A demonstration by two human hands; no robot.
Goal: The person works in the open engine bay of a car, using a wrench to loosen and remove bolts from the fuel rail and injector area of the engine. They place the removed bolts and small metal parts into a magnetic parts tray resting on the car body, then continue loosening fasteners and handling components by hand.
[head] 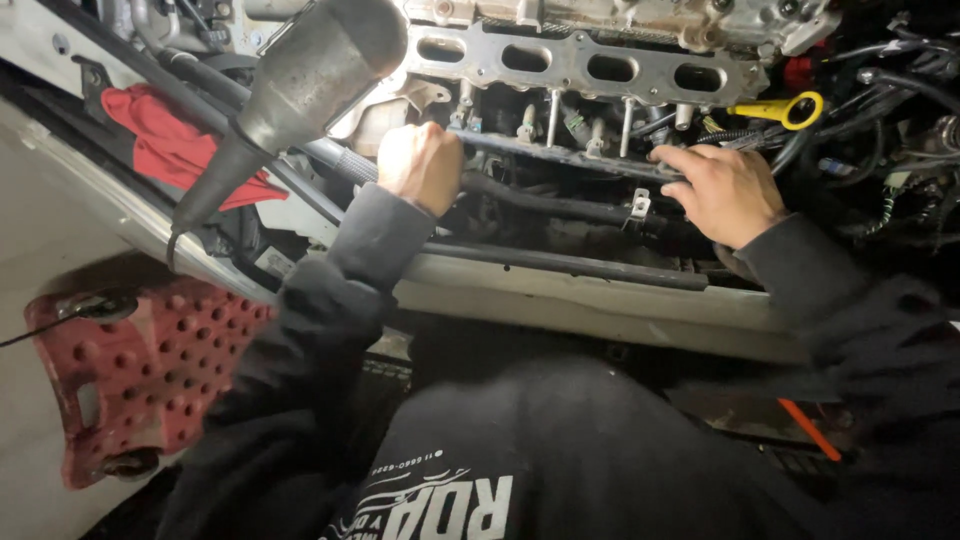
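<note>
I lean over an open engine bay. A dark fuel rail [560, 155] with several injectors runs across the engine below a grey intake gasket face [570, 62] with oval ports. My left hand [420, 165] is closed in a fist at the rail's left end, gripping it. My right hand [725, 192] rests on the rail's right end, fingers curled over it. A black hose [560, 205] runs just below both hands. Both arms wear black sleeves.
A large dark funnel-shaped part [300, 85] hangs at upper left. A red rag [165, 140] lies on the fender edge. A yellow dipstick handle [790, 110] sits right of the rail. A red perforated creeper seat [140, 370] stands on the floor at left. Wiring crowds the right side.
</note>
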